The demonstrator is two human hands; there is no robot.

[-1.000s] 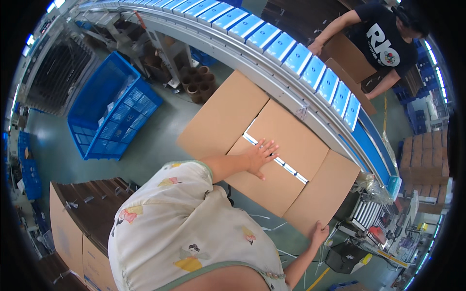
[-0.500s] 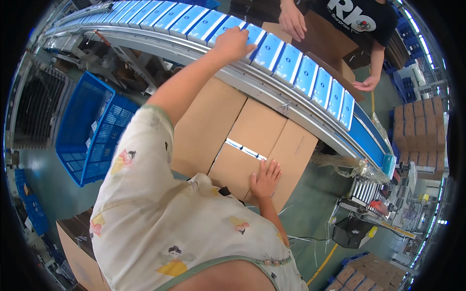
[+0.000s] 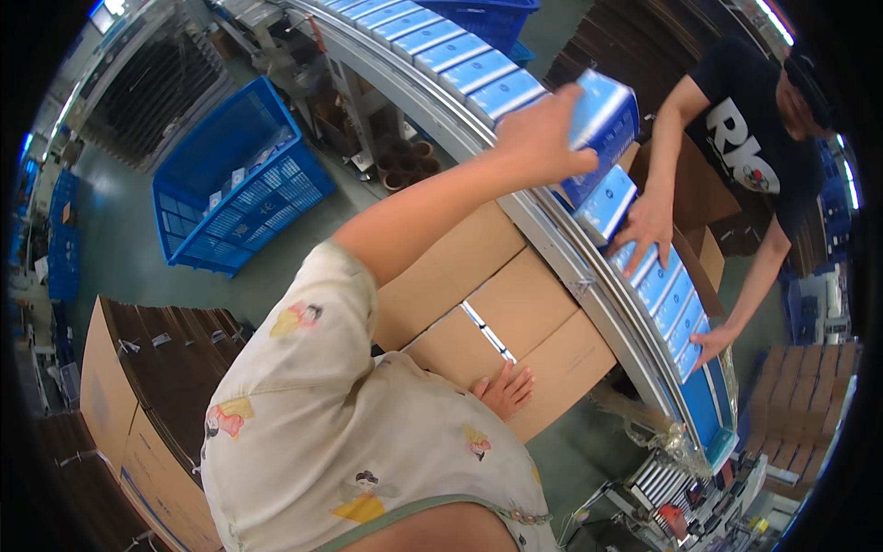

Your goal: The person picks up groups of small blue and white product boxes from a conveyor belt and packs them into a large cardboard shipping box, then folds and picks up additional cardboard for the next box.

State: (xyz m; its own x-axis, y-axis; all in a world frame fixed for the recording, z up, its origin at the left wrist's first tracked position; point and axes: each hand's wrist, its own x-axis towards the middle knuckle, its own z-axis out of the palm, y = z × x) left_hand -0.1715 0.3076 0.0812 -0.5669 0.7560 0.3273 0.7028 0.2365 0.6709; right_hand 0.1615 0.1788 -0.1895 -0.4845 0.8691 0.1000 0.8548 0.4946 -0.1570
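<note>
My left hand grips a blue-and-white box-shaped pack, lifted and tilted above the row of like packs on the conveyor. My right hand lies flat with fingers outstretched on a large cardboard carton. Through the narrow gap between the carton's flaps, a strip of blue-and-white packs shows. Across the conveyor, a co-worker's hand rests over the packs. The co-worker's other hand touches the end of the row.
A blue plastic crate with a few small packs stands at the left. Flattened cartons are stacked at lower left. An open carton stands beside the co-worker. Stacked brown boxes and a roller conveyor lie to the right.
My left hand has taken hold of a pack and raised it from the row. The co-worker's hands have come onto the packs. The view has turned; my right hand stays on the carton.
</note>
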